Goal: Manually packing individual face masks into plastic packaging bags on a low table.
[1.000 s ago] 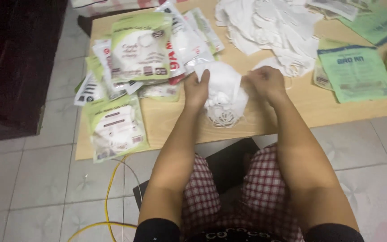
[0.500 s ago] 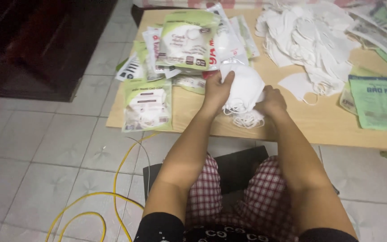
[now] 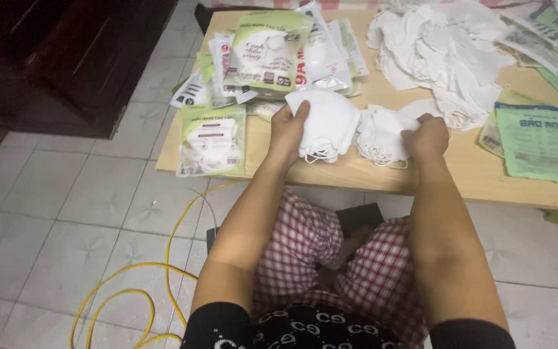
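Gripped in your left hand (image 3: 287, 132) is a small stack of white face masks (image 3: 324, 123), fingers curled over its top edge and thumb underneath, held just above the near edge of the wooden table (image 3: 382, 174). Your right hand (image 3: 426, 137) is closed on a second bunch of masks (image 3: 382, 136), whose ear loops hang loose at its lower side; the two bunches sit just beside each other, about touching. As for progress, judging from how things lie: at 10 to 11 o'clock from your hands lies a spread of filled green-and-white packets (image 3: 269, 52), with one more filled packet (image 3: 213, 139) at 9 o'clock near the table's left corner, so a fair share of the masks looks already bagged. At 1 o'clock a big loose heap of masks (image 3: 447, 52) waits unpacked, and at 3 o'clock lie flat green bags (image 3: 540, 139) that look empty. So the sorting seems partway through, with the larger pile not yet dealt with. Below the table, a yellow cable (image 3: 163, 258) loops over the tiled floor at 7 o'clock.
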